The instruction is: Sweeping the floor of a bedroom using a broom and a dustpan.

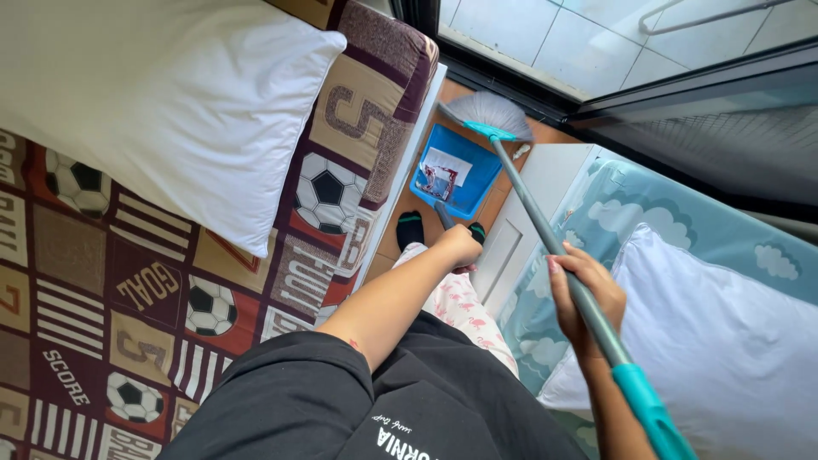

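Left bed [128, 290]: fills the left side, under a patchwork cover with football patterns; its edge runs from lower middle up to the top centre.
Left pillow [162, 102]: white, lies on that bed at the upper left.
Floor [407, 204]: a narrow wooden strip between the two beds, seen from above.
Feet [410, 228]: in dark socks, standing on the floor just below the dustpan.
Dustpan [464, 175]: blue, flat on the floor between the beds, with paper scraps lying in it; its open mouth faces up and right, towards the bristles, and its handle runs down to the left hand.
Left hand [460, 247]: closed in a fist around the dustpan handle; the bare forearm stretches straight down and forward from the black sleeve, knuckles uppermost.
Broom [545, 230]: long axis runs diagonally from the lower right up to the upper left; grey bristles point up and left, resting on the floor at the far rim of the dustpan, and a teal grip sits at the near end of the grey shaft.
Right hand [584, 294]: wrapped tight round the middle of the shaft, fingers curled over the top, thumb hidden; the wrist comes up from the bottom edge, just above the teal grip.
Right bed [656, 221]: light blue cover with clouds.
Right pillow [724, 341]: white, lies on it beside the right hand.
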